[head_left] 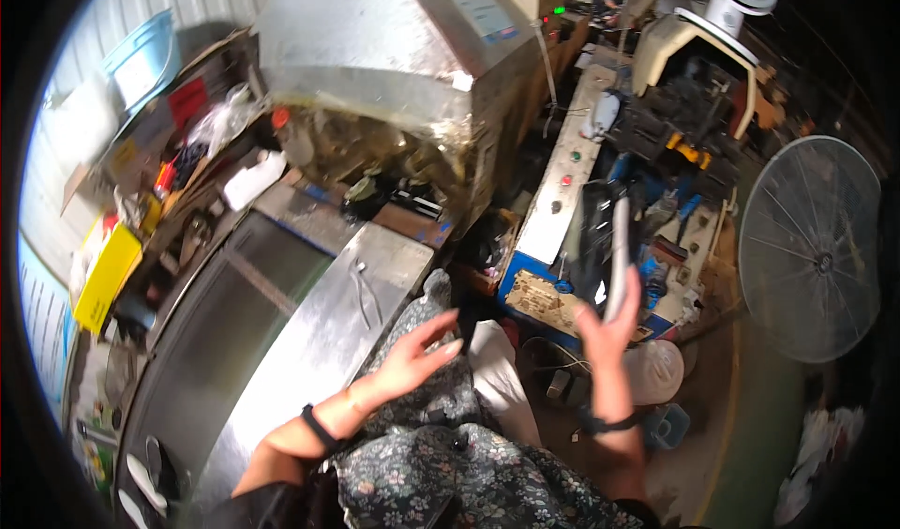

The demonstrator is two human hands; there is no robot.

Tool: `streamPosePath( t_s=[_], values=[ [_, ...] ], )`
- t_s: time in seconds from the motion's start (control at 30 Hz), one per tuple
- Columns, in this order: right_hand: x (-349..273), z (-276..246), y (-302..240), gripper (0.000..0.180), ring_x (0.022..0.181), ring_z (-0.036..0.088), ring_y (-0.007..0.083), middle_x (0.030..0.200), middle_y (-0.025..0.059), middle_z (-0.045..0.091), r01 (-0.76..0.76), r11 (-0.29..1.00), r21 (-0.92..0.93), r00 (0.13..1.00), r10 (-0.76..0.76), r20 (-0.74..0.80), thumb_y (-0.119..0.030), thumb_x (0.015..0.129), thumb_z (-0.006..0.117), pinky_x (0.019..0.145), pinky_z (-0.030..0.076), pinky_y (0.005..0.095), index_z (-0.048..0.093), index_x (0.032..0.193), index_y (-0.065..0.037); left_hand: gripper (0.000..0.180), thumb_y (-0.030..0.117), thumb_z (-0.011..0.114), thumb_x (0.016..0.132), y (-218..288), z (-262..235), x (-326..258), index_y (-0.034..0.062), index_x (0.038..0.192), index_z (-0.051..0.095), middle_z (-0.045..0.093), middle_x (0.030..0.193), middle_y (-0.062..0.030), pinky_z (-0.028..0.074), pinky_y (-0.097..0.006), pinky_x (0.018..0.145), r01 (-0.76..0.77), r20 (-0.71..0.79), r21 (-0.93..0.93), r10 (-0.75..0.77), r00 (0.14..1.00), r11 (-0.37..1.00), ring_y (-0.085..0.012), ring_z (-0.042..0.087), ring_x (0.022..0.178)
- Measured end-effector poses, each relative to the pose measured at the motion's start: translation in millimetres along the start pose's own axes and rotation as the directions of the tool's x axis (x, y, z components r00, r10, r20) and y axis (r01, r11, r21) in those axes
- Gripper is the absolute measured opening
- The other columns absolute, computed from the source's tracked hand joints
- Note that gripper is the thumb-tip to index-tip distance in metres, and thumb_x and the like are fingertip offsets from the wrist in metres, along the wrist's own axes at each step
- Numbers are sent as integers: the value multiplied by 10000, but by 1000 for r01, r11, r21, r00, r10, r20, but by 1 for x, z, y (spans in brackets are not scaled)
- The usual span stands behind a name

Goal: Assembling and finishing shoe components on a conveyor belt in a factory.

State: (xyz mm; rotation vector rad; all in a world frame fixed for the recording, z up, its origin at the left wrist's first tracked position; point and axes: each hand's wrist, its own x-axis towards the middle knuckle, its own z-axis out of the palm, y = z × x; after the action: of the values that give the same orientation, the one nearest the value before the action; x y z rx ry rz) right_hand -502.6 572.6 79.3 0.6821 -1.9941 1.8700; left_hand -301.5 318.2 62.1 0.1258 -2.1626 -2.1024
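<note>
My right hand (609,327) grips the near end of a glossy black shoe (600,238) with a white sole (620,257). The shoe points away from me, over the front part of a blue-sided machine. My left hand (412,360) is raised in front of my floral apron (422,477), empty, its fingers apart. Beside that hand lies a bare metal table top (309,327) with a thin, light-coloured looped strip (364,294) on it. More black shoes with white soles (145,487) rest on the dark conveyor belt at the lower left.
The dark conveyor belt (220,318) runs along my left, under a large metal hood (366,32). A cluttered shelf with a yellow box (108,276) lines the wall. The machine's button panel (562,182) is ahead right. A round fan (816,248) and white jug (654,371) stand right.
</note>
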Motion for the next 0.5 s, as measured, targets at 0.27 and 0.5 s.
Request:
streamPosePath(
  t_s=[0.27,0.5],
  values=[
    [-98,93,2,1020,1289,422,171,1589,113,205,-784,389,484,566,127,815,-372,900,692,1003,373,303,-27,1562,-80,370,396,514,998,-4,-18,1,60,1030,666,698,829,-89,518,-351,746,124,-358,336,6,934,934,-207,671,791],
    [-120,53,-33,948,1317,419,184,1475,101,386,-799,589,-122,-65,118,991,-264,860,759,1106,330,336,139,1521,14,241,187,684,905,-30,-25,-70,45,1098,659,694,1025,-95,528,-324,793,-9,-323,300,111,940,954,-182,650,962]
  ],
)
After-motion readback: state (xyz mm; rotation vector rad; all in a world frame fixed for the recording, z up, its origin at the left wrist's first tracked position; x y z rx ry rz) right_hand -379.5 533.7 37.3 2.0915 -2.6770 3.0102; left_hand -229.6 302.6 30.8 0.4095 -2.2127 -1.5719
